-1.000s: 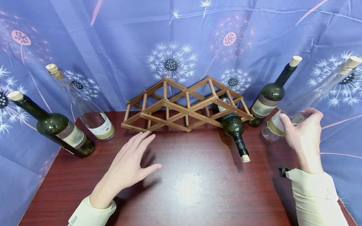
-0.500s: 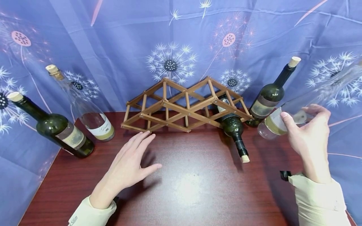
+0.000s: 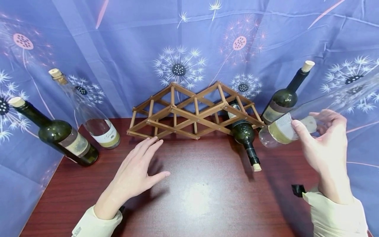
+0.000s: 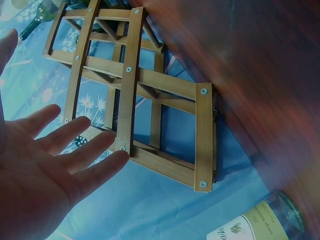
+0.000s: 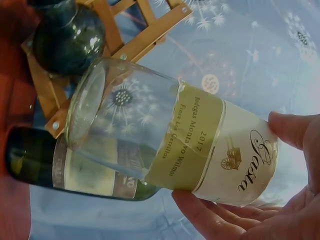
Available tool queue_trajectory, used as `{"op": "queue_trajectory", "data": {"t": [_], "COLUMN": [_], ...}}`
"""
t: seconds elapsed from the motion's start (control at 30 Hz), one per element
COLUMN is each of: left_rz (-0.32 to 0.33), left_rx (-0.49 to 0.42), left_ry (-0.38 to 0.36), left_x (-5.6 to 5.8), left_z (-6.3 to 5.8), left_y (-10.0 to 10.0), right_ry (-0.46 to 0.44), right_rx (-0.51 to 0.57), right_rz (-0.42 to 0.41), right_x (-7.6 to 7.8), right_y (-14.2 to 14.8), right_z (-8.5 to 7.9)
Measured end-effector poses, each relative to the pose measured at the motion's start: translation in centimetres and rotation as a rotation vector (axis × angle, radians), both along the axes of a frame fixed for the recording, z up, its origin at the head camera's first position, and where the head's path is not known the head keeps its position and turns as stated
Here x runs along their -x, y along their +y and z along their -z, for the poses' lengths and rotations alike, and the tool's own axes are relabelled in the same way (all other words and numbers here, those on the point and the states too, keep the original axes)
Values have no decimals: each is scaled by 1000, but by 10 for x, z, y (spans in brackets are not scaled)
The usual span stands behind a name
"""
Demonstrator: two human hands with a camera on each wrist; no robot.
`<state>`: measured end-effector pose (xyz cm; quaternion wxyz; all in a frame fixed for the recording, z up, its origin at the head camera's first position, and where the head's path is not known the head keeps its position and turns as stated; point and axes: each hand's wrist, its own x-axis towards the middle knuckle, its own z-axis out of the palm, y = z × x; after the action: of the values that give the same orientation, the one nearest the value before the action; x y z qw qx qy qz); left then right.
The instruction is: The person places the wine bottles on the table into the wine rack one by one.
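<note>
My right hand (image 3: 327,141) grips a clear glass wine bottle (image 3: 278,133) round its labelled body. The bottle leans far over, base toward the rack and neck running off the right edge of the head view. In the right wrist view its green and white label (image 5: 200,145) faces the camera between thumb and fingers. A wooden lattice wine rack (image 3: 195,113) stands at the table's back. One dark green bottle (image 3: 244,133) lies in the rack's right side, corked neck pointing forward. My left hand (image 3: 134,171) is spread with straight fingers, fingertips right at the rack's front left, holding nothing.
Behind the tilted bottle a dark corked bottle (image 3: 281,100) stands upright. At the left stand another dark bottle (image 3: 68,140) and a clear corked one (image 3: 99,121). A blue dandelion-print cloth (image 3: 133,49) hangs behind the dark red table (image 3: 207,184).
The clear bottle in my right hand has tipped from nearly upright to strongly slanted, its base moving left toward the rack. My left hand stays where it was.
</note>
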<state>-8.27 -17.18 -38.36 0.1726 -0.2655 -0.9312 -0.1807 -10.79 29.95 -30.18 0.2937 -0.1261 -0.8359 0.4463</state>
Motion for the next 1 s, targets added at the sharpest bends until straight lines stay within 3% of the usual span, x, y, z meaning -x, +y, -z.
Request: {"op": "queue_trajectory", "data": {"t": [0.23, 0.73, 1.0], "left_rz": [15, 35, 54], "left_rx": [-15, -35, -37], "left_ry": [14, 33, 27], "left_x": [1, 2, 3], "left_z": [-2, -8, -10], "left_y": [1, 10, 17], "right_ry": [12, -9, 21], "right_rx": [6, 28, 175], "right_rz": [-58, -211, -396], "right_x": [-5, -6, -4], "right_y": [-9, -30, -45], "right_z": [-2, 13, 20]}}
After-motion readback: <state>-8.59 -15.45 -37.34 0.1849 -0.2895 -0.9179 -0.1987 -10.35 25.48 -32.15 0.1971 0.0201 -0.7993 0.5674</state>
